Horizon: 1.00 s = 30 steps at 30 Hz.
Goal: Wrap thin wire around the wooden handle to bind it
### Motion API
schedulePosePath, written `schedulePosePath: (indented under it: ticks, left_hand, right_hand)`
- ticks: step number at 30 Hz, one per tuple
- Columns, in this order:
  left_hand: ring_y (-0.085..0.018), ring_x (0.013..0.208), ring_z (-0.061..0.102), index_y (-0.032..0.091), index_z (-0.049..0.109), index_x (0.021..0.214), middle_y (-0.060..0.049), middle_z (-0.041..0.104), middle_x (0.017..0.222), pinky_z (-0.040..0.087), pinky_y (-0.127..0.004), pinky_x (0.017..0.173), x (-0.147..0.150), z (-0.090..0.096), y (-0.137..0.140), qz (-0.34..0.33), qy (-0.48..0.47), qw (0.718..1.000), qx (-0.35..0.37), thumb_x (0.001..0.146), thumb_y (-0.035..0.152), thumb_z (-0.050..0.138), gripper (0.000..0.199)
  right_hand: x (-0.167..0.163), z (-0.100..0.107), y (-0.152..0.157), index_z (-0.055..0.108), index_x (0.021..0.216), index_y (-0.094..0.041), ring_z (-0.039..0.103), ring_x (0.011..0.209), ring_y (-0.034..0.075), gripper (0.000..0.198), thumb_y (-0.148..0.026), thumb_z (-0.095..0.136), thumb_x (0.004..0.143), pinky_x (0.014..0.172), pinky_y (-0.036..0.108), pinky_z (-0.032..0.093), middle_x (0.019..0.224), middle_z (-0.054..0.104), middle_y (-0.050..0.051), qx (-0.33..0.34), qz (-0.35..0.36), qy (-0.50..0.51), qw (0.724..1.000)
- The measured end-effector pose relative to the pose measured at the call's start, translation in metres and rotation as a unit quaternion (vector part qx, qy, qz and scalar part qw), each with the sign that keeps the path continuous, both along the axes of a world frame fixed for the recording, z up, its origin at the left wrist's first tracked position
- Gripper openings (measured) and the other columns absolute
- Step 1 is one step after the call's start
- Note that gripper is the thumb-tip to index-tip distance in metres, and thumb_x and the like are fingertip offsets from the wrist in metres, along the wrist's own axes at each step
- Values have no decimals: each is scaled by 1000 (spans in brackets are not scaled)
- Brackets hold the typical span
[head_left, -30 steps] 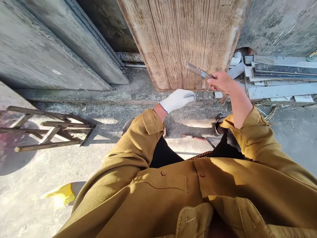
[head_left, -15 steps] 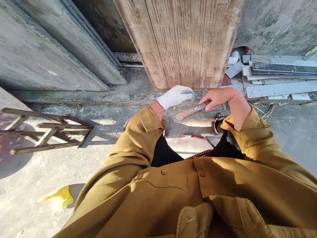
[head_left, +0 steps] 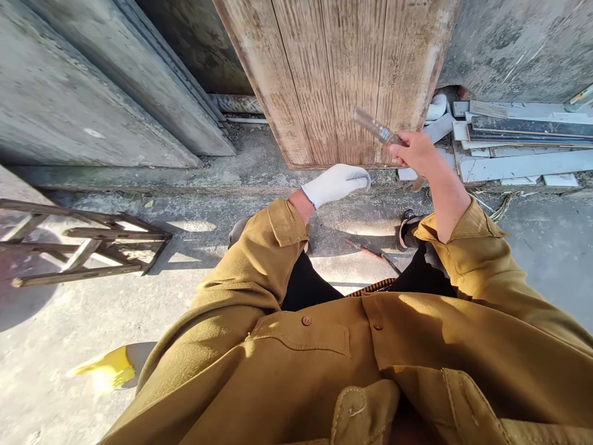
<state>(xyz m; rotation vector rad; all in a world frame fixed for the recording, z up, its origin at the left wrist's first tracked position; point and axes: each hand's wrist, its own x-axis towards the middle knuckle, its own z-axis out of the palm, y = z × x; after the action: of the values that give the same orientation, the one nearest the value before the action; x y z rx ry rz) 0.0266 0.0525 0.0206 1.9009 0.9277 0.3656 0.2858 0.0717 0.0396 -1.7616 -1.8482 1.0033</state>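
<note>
My right hand (head_left: 412, 151) is bare and wrapped round a wire-bound wooden tool (head_left: 370, 125), its far end raised and pointing up and left. The tool is blurred, and part of its handle shows below the fist. Behind it stands a weathered wooden panel (head_left: 333, 80) with upright grooves. My left hand (head_left: 338, 183), in a white glove, is by the panel's lower edge with its fingers curled together; what they hold, if anything, is hidden. On the ground between my feet lies a thin tool with a reddish handle (head_left: 368, 248).
A wooden stool or small ladder frame (head_left: 102, 244) lies at the left. Grey slabs (head_left: 92, 93) lean at the upper left. Stacked boards and strips (head_left: 523, 139) lie along the wall at right. A bright yellow object (head_left: 106, 368) is at the lower left.
My right hand has lifted the wooden tool, swinging its end from low near the ground to up in front of the panel. My left hand has shifted slightly right.
</note>
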Motion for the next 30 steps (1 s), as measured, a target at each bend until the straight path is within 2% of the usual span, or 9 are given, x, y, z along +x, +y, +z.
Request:
schedulePosePath:
  ticks: [2,5,7,9,13,17,21,25,30]
  left_hand:
    - [-16,72,62,15,81,93,-1,67,73,52,-25,74,1,3,-1,-4,20,1000,20,96,30,62,24]
    - [-18,81,69,16,83,97,-2,74,82,54,-25,80,-1,2,1,2,57,997,54,97,31,63,25]
    - [-20,88,72,16,84,102,-3,78,90,55,-26,86,-3,-1,5,7,77,995,70,96,32,63,27]
    - [-21,94,73,14,84,106,-4,81,97,55,-28,91,-6,-5,10,9,85,994,74,95,33,62,30]
    - [-22,98,72,12,83,107,-5,81,101,54,-31,96,-11,-15,21,17,48,997,65,94,33,60,34]
    - [-20,83,65,12,79,99,-5,74,89,52,-30,81,-11,-22,24,59,25,997,39,95,34,62,28]
    - [-17,70,54,12,80,102,-1,64,75,44,-28,69,-6,-22,15,41,26,998,25,98,40,59,35]
    - [-15,74,54,10,80,101,0,63,75,45,-26,75,-2,-15,8,12,20,999,48,97,37,57,35]
    - [-16,78,59,12,80,97,-1,67,78,48,-25,80,0,-6,2,-14,23,999,27,99,34,57,32]
  right_hand:
    - [-2,-3,2,71,100,-20,68,93,30,22,-42,69,101,79,38,52,95,75,14,-15,48,-145,988]
    - [-6,-2,0,77,111,-16,70,91,26,21,-35,71,102,75,33,48,98,79,13,-129,158,-260,944]
    - [-8,0,-3,80,112,-17,69,81,22,20,-33,72,102,70,30,46,89,77,8,-211,243,-259,910]
    - [-8,1,-6,82,111,-18,66,74,20,20,-33,75,99,69,30,45,78,72,4,-249,316,-225,887]
    - [-2,6,-10,84,117,-17,62,73,18,32,-37,79,92,73,30,47,75,68,1,-248,372,-90,890]
    - [2,19,-15,80,110,-19,59,73,16,34,-44,83,86,73,29,50,80,68,0,-171,295,69,938]
    - [-3,23,-15,72,95,-22,59,72,18,27,-46,83,90,68,30,54,79,64,3,-66,124,136,981]
    - [-6,9,-5,64,88,-23,56,67,16,25,-42,79,95,64,31,54,76,60,4,-25,-7,135,990]
    - [7,0,3,65,94,-21,62,72,21,24,-43,72,101,71,35,53,80,66,7,10,-59,-7,998]
